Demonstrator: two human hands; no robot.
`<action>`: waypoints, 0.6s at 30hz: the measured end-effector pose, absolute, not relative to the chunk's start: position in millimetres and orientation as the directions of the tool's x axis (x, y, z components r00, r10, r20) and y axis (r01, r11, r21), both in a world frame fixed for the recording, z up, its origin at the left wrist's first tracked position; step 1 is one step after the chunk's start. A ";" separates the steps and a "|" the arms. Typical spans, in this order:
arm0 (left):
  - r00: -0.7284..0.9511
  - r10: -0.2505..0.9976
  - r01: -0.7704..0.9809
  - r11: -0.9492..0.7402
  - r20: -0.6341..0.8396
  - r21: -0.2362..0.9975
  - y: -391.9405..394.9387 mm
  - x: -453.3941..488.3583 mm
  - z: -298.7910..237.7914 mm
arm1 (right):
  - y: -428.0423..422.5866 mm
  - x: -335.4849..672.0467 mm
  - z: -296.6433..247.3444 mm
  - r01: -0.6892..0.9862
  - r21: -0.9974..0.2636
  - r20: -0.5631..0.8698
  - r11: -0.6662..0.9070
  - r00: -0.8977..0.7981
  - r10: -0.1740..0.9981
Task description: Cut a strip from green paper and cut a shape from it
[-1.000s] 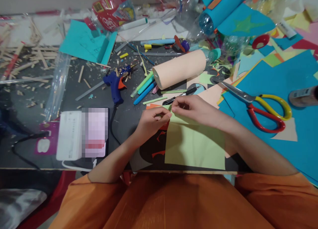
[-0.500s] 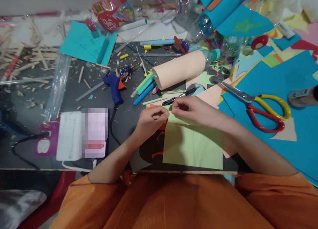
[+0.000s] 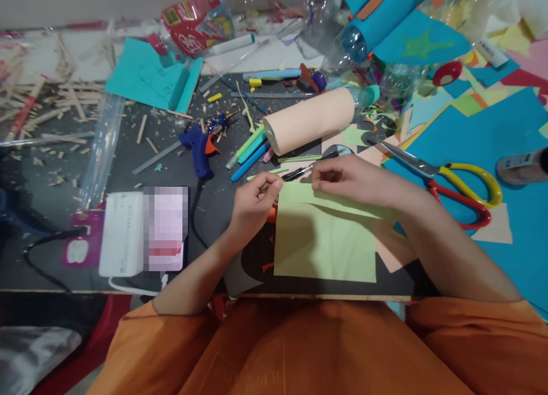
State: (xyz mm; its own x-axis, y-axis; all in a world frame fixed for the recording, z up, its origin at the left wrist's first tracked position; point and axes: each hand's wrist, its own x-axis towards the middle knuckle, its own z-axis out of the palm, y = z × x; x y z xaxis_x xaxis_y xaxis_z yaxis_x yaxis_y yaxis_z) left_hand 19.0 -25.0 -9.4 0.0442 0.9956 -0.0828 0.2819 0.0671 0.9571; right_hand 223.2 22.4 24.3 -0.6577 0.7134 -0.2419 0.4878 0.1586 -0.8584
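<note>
A light green sheet of paper point(image 3: 325, 246) lies at the table's front edge, right in front of me. Along its top runs a narrow green band, its right end standing a little off the sheet; whether it is a fold or a tear I cannot tell. My left hand point(image 3: 256, 204) pinches the top left corner between thumb and fingers. On the upper edge of the band, my right hand point(image 3: 349, 178) has its thumb and fingertips closed. Just behind the hands lie a black pen point(image 3: 295, 173) and thin green paper strips point(image 3: 299, 158).
Red-and-yellow scissors point(image 3: 462, 195) rest on blue paper point(image 3: 483, 138) at right. Behind my hands are a peach-wrapped bottle point(image 3: 310, 120) and markers point(image 3: 252, 155). Left stand a blue glue gun point(image 3: 199, 146), a phone point(image 3: 166, 229) and a white box point(image 3: 122, 232). Wood scraps litter the far left.
My right hand has slid right along the paper's top edge, away from my left hand. My left hand and the sheet have shifted slightly left.
</note>
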 end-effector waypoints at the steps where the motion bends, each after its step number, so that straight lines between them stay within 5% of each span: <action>1: 0.033 0.997 0.269 0.064 -0.076 0.961 -24.6 18.5 -9.2 | 24.8 226.5 25.6 0.497 -0.854 -0.257 0.155 -0.661 0.705; 11: 0.115 0.962 0.255 0.213 -0.249 0.943 -24.6 20.4 -8.2 | 23.6 226.3 19.0 0.510 -0.839 -0.278 0.189 -0.702 0.656; 18: 0.059 0.975 0.287 0.190 -0.215 0.939 -25.2 20.5 -6.2 | 30.7 233.6 26.7 0.523 -0.837 -0.323 0.163 -0.712 0.623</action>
